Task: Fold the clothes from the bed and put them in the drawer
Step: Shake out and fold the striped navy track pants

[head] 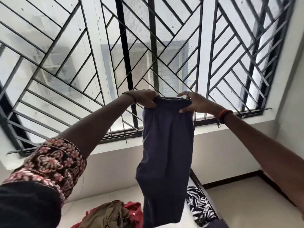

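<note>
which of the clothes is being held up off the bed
The dark blue garment, gripped at its top edge by the left hand and right hand; the olive-brown one and red one lie crumpled on the bed.

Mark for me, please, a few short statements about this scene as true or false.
1. Both the left hand and the right hand grip the top edge of the dark blue garment. True.
2. The dark blue garment lies flat on the bed. False: it hangs in the air in front of the window grille.
3. A red garment and an olive-brown garment lie on the bed. True.
4. The right wrist is bare. False: it wears red and dark wristbands.
</note>
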A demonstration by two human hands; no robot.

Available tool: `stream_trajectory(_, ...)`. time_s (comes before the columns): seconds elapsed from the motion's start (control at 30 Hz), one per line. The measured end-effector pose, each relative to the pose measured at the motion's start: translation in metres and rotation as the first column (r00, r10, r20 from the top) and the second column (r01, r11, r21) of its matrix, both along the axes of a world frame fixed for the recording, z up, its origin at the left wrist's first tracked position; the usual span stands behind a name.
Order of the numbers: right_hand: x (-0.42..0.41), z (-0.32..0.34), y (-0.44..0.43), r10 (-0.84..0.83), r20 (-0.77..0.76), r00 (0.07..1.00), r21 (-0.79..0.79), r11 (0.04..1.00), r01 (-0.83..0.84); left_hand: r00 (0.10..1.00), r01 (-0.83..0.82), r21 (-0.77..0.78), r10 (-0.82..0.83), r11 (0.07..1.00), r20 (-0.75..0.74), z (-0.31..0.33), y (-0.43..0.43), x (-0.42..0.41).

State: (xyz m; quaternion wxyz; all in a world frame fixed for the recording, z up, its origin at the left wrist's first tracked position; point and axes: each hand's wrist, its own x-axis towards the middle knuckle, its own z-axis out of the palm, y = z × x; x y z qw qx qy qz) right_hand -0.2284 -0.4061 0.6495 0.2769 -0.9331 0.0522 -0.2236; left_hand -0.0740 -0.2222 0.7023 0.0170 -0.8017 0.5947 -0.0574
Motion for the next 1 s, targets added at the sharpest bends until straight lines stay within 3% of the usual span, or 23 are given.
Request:
stream_trajectory(0.07, 0.005, 0.001, -0.001, -0.033, -0.084, 0.996, -0.065, 0.998, 0.027, 0.999, 0.008, -0.039, -0.006, 0.999, 0.051, -0.004, -0.002, -0.004)
stream_trajectory(0.17, 0.007, 0.001, -0.001, -0.052, -0.140, 0.989, -0.113, 0.993, 0.036, 1.000, -0.010, -0.091, 0.011, 0.996, 0.009, -0.010, 0.000, -0.005)
stream_trajectory(0.33, 0.005, -0.005, 0.011, -0.005, -0.197, 0.980, -0.126, 0.992, -0.020, 0.944, -0.021, 0.063, 0.040, 0.998, -0.326, -0.021, 0.012, 0.006)
stream_trajectory(0.47, 0.009, -0.012, 0.012, 0.038, -0.259, 0.965, -0.057, 0.997, -0.054, 0.925, -0.008, 0.086, 0.040, 0.996, -0.378, -0.031, 0.025, 0.019)
stream_trajectory(0.57, 0.006, -0.013, 0.012, 0.080, -0.272, 0.959, 0.102, 0.993, -0.054, 0.823, 0.018, -0.018, -0.025, 1.000, -0.567, -0.039, 0.038, 0.036)
stream_trajectory(0.67, -0.001, -0.011, 0.011, 0.169, -0.299, 0.939, 0.250, 0.964, -0.094, 0.647, 0.012, -0.080, -0.069, 0.997, -0.759, -0.048, 0.044, 0.047)
stream_trajectory(0.73, 0.000, -0.015, 0.006, 0.205, -0.335, 0.920, 0.304, 0.947, -0.100, 0.491, -0.035, -0.072, -0.046, 0.997, -0.870, -0.059, 0.044, 0.055)
stream_trajectory(0.8, 0.006, -0.025, 0.001, 0.181, -0.375, 0.909, 0.271, 0.959, -0.080, 0.392, -0.056, -0.037, -0.012, 0.998, -0.920, -0.075, 0.042, 0.063)
stream_trajectory(0.87, 0.019, -0.045, -0.005, 0.148, -0.434, 0.889, 0.201, 0.977, -0.065, 0.350, -0.044, 0.014, 0.028, 0.999, -0.936, -0.095, 0.038, 0.072)
stream_trajectory(1.0, 0.048, -0.095, -0.013, 0.107, -0.458, 0.882, 0.166, 0.986, -0.034, 0.375, -0.119, 0.103, 0.140, 0.988, -0.916, -0.138, 0.024, 0.088)
